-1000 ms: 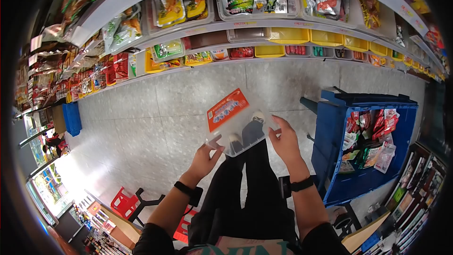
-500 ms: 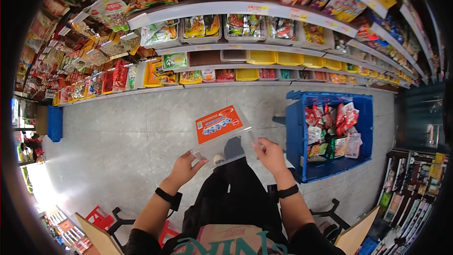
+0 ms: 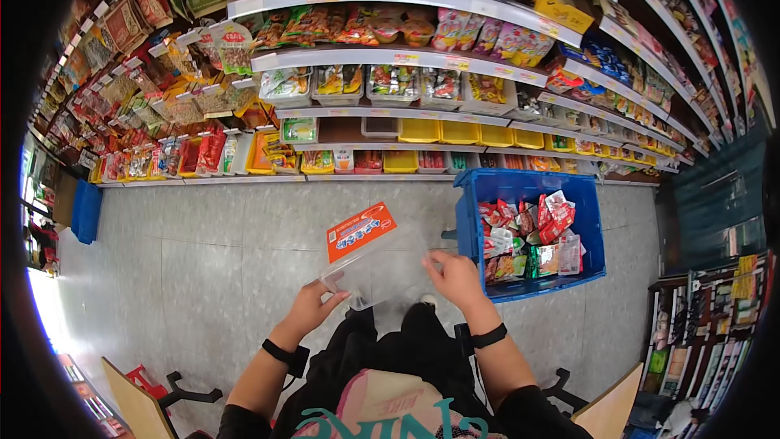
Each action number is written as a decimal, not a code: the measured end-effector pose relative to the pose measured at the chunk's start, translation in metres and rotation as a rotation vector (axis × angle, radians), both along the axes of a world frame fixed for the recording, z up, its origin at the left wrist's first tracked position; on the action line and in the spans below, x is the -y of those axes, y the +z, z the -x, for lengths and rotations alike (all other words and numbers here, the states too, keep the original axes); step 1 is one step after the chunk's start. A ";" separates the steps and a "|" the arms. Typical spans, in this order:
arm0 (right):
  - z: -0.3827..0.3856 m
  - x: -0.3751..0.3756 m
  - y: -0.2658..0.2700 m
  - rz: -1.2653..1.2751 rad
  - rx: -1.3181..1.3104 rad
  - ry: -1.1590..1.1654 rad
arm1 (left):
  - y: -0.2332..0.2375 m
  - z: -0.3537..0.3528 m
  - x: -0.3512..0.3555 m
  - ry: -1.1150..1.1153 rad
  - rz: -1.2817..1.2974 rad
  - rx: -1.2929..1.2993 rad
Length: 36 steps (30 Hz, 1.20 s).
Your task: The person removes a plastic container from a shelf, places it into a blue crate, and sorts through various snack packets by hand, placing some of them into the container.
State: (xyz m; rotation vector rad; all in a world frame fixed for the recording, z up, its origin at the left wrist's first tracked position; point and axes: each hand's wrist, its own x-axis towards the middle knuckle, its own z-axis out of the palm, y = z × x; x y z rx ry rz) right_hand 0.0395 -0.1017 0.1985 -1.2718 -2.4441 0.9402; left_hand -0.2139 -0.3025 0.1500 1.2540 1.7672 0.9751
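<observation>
We hold a packet (image 3: 370,258), a clear bag with an orange card top, in the air at chest height over the grey floor (image 3: 203,252), between us and the shelves (image 3: 390,55). The work in hand looks like steadying and looking over the packet, face up. The left hand (image 3: 313,306) pinches its near left corner, fingers closed narrow on the film. The right hand (image 3: 455,278) grips the right edge with curled fingertips. The orange end points away from us toward the shelves and a little left, and the clear end comes back toward our body. The long axis seems to run along that line, tilted, with the right side higher. We judge the film limp, so any further handling calls for a firm pinch at both edges. A blue crate (image 3: 467,223) full of snack packs stands just right of the right hand.
</observation>
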 end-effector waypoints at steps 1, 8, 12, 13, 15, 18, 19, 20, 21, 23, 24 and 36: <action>-0.009 -0.001 -0.001 -0.008 -0.008 -0.003 | 0.003 -0.007 -0.003 -0.008 -0.004 0.005; -0.125 -0.015 -0.002 -0.026 -0.044 -0.130 | 0.019 -0.097 -0.059 -0.091 0.014 -0.079; -0.240 -0.033 -0.004 -0.044 -0.123 -0.293 | 0.027 -0.188 -0.123 -0.247 -0.026 -0.055; -0.270 -0.038 -0.008 -0.044 -0.148 -0.355 | 0.024 -0.213 -0.139 -0.296 -0.009 -0.043; -0.325 -0.046 -0.017 -0.014 -0.147 -0.422 | 0.020 -0.259 -0.170 -0.332 0.000 -0.059; -0.381 -0.051 -0.026 0.083 -0.136 -0.500 | 0.025 -0.311 -0.215 -0.371 0.106 0.039; -0.392 -0.057 -0.026 0.140 -0.138 -0.515 | 0.021 -0.323 -0.227 -0.385 0.174 0.028; -0.399 -0.061 -0.026 0.152 -0.110 -0.522 | 0.016 -0.333 -0.237 -0.396 0.244 0.018; -0.406 -0.067 -0.030 0.161 -0.109 -0.521 | 0.011 -0.341 -0.245 -0.394 0.252 0.018; -0.415 -0.078 -0.044 0.148 -0.152 -0.520 | -0.004 -0.352 -0.257 -0.397 0.153 0.063; -0.417 -0.084 -0.050 0.160 -0.155 -0.523 | -0.012 -0.355 -0.263 -0.413 0.144 0.018; -0.417 -0.128 -0.104 0.104 -0.013 -0.631 | -0.074 -0.371 -0.316 -0.410 0.286 -0.021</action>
